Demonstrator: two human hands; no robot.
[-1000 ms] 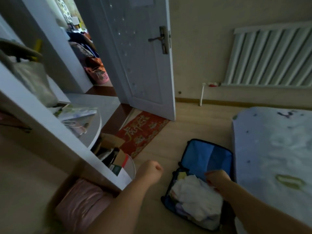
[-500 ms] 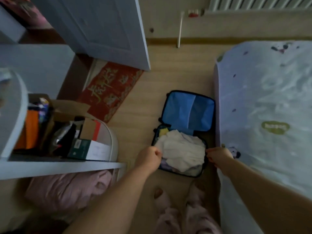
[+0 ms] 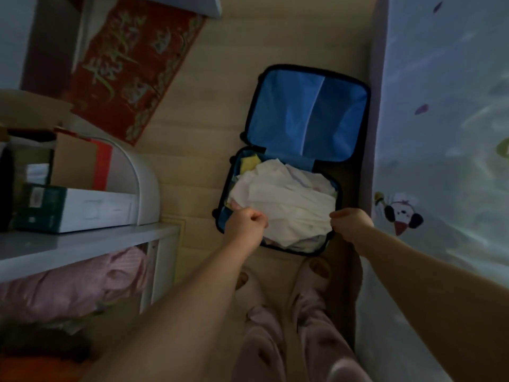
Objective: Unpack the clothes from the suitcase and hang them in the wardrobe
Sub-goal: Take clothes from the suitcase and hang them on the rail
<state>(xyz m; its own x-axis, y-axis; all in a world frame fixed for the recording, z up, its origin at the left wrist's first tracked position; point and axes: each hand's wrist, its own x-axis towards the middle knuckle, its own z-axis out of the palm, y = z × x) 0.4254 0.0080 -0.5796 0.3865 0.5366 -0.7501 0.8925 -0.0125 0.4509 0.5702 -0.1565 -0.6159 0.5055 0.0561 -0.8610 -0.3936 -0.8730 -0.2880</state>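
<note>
Suitcase [image 3: 305,111]: lies open on the floor [image 3: 198,150], blue-lined lid flat away from the person, its right side close against the bed [image 3: 446,133].
Contents: a crumpled white garment [image 3: 283,199] on top of the pile in the near half; a yellow item [image 3: 249,162] shows at the far left corner.
Left grip [image 3: 246,223]: fingers curled, pinching the white garment at its left edge.
Right grip [image 3: 351,224]: fingers curled, pinching the same garment at its right edge, over the case rim.
Stance: slippered feet [image 3: 311,274] just short of the case's near edge.
Left side: a white shelf [image 3: 82,241] with boxes [image 3: 74,208] on it juts toward the left forearm; a pink bundle [image 3: 68,288] lies beneath.
Beyond: a red mat [image 3: 129,64] on the floor, clear of the case.
</note>
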